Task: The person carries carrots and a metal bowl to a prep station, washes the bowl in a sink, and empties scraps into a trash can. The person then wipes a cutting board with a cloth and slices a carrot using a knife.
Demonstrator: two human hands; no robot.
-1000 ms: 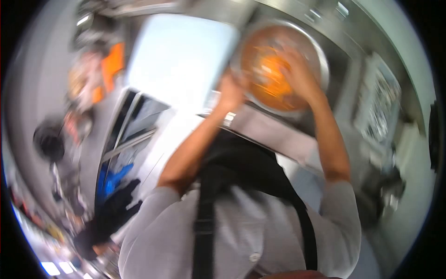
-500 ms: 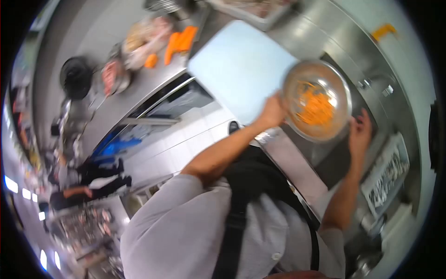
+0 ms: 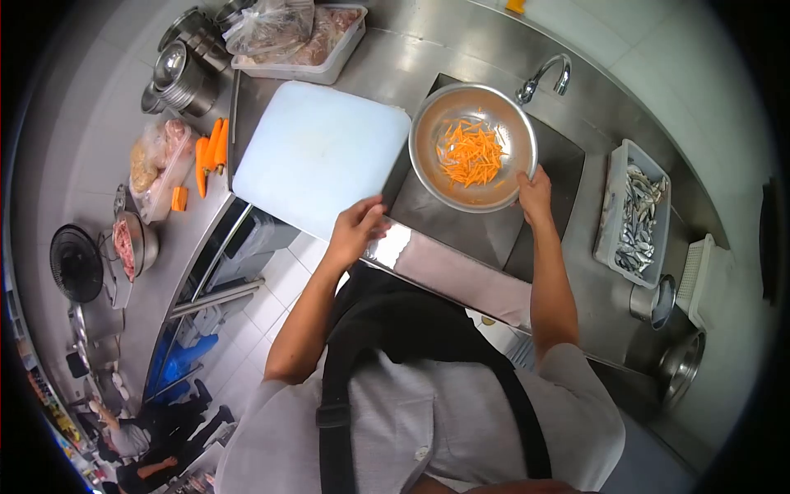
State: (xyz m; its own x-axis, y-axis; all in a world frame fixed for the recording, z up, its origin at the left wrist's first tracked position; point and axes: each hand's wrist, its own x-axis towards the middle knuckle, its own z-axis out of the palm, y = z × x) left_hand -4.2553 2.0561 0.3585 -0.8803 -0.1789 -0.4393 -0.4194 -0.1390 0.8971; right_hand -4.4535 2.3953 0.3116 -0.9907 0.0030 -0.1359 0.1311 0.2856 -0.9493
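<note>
Right hand (image 3: 535, 196) clamped on bowl (image 3: 517, 140) rim, upper centre; left hand (image 3: 355, 232) held half-open, empty — bowl judged slippery, best rim-held.

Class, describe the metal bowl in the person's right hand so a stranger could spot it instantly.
Find the steel sink right of the white cutting board. Over it, the right hand grips a metal bowl by its rim. Unlike the rectangular fish tub farther right, it is round and holds orange shreds.

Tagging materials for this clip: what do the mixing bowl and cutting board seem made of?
Mixing bowl: probably stainless steel, smooth and shiny, with a bright rim and reflections inside. Cutting board: likely plastic, pale and matte, with no wood grain showing.
</note>
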